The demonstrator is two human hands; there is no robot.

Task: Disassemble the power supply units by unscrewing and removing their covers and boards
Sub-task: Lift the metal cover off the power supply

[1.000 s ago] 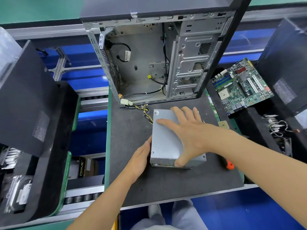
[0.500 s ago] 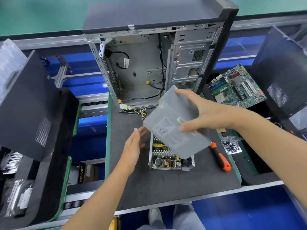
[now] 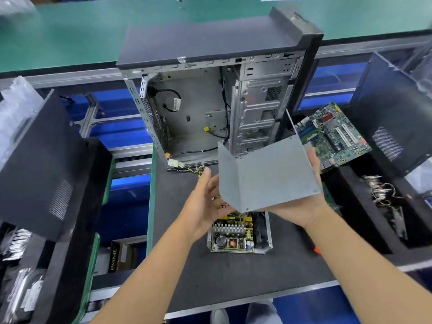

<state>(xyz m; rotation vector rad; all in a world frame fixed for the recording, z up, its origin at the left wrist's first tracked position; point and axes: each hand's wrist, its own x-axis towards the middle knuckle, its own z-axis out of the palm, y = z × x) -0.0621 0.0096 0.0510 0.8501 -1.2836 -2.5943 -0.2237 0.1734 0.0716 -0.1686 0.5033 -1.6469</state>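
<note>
Our left hand (image 3: pixel 205 197), fingers relaxed and empty, hovers left of the cover (image 3: pixel 266 176). Our right hand (image 3: pixel 306 204) grasps the cover, lifted above the open power supply (image 3: pixel 238 237) on the tabletop (image 3: pixel 187 277), apparently to expose its board.

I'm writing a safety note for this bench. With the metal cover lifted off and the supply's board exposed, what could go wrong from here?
The cover has bare sheet-metal edges against the right hand and near the open left hand; a cut is possible. If it slips, it may drop onto the exposed board directly beneath.
</note>
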